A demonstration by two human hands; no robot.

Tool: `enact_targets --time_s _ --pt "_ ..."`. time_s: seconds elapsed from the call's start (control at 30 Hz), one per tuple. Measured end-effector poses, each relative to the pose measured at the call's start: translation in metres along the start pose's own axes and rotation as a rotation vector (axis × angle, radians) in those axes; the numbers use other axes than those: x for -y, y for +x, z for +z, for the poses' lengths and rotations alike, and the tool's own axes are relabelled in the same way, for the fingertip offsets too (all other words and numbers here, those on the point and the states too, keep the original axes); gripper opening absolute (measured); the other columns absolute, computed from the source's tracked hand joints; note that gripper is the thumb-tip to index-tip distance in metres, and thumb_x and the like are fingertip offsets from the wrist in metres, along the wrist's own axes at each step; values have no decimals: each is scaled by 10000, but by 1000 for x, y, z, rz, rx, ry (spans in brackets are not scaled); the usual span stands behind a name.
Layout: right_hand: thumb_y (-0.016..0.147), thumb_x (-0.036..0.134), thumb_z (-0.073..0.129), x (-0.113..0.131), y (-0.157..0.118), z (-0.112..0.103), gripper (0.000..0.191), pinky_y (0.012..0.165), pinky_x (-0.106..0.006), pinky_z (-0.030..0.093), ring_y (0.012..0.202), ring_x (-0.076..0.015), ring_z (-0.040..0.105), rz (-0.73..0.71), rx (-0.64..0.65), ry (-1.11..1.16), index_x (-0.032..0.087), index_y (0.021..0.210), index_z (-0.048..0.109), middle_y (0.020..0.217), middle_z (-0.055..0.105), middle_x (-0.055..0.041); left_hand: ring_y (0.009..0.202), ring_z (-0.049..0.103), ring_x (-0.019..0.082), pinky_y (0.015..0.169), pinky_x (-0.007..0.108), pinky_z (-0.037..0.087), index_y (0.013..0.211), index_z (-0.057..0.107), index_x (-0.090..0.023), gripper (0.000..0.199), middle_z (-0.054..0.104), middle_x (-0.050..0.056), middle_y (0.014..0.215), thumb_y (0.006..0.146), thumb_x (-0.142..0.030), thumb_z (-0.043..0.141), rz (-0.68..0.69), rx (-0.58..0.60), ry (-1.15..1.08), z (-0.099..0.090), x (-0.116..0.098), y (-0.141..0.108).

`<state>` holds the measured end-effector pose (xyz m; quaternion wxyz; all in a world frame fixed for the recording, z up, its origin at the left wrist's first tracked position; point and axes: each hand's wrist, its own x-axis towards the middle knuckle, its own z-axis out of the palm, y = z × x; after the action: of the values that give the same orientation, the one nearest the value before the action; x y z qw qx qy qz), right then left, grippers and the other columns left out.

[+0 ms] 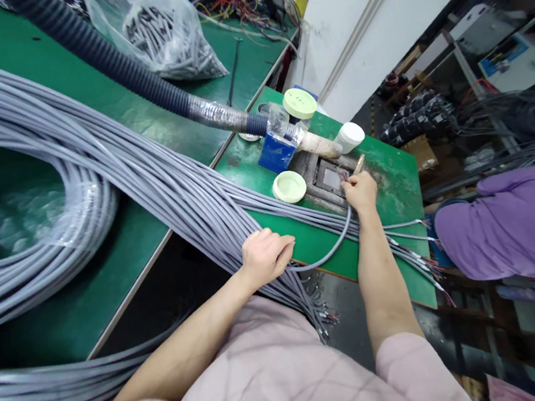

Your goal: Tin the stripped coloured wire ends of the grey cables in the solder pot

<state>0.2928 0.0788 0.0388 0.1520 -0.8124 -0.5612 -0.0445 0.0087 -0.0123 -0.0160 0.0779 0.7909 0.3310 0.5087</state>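
My right hand (pixel 361 191) is closed on a grey cable (pixel 336 250) near its stripped end, where thin coloured wires show. It is at the right edge of a square solder pot (pixel 331 177) with a silvery surface. From there the cable curves down and left towards my left hand (pixel 267 254). That hand lies closed over the bundle of grey cables (pixel 188 198), its fingers curled around some of them; the fingertips are hidden. A wooden-looking stick (pixel 359 163) juts up just beyond my right hand.
A dark corrugated hose (pixel 133 77) ends above the pot, propped on a blue box (pixel 276 150). Around it stand a pale green lid (pixel 289 186), a green-topped jar (pixel 299 103) and a white jar (pixel 350 137). A bag of cable pieces (pixel 167 36) sits behind. A person in purple (pixel 517 227) is at right.
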Motion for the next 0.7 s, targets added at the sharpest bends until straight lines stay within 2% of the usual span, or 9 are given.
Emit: enact_targets --time_s 0.1,0.23,0.3,0.4,0.57,0.7 --pt "667 268 599 2 -2 -8 154 632 -301 372 636 -164 456 -2 -39 95 168 551 619 636 486 -14 576 484 129 564 290 323 873 612 -206 34 606 -25 603 850 -192 591 4 2 8 0 0 0" --pt "707 334 615 10 -19 -25 264 539 -259 318 520 -114 398 -51 -51 380 174 510 544 493 389 46 570 482 130 562 290 315 866 615 -206 36 600 -24 591 854 -195 584 8 0 16 0 0 0" --pt "733 381 618 18 -34 -34 294 498 -241 313 483 -104 416 -53 -10 529 171 536 560 473 426 51 575 483 132 563 292 315 866 617 -203 33 605 -21 598 848 -192 592 11 1 15 1 0 -1" --pt "764 398 616 34 -60 -47 290 465 -227 352 467 -109 492 -30 68 679 166 591 613 519 564 30 584 485 133 567 294 318 874 620 -197 40 611 -18 609 842 -185 599 19 6 11 1 1 -1" --pt "788 398 628 56 -93 -64 299 461 -218 395 467 -111 540 -44 151 749 161 609 663 540 623 5 577 473 132 567 291 319 877 612 -197 49 615 -23 613 836 -175 598 28 -8 14 -1 0 1" --pt "789 398 635 59 -106 -68 254 469 -224 427 488 -117 561 -45 232 823 166 744 727 589 659 -2 572 481 130 571 287 326 873 608 -210 50 619 -25 613 849 -185 571 28 -2 27 -2 -1 2"
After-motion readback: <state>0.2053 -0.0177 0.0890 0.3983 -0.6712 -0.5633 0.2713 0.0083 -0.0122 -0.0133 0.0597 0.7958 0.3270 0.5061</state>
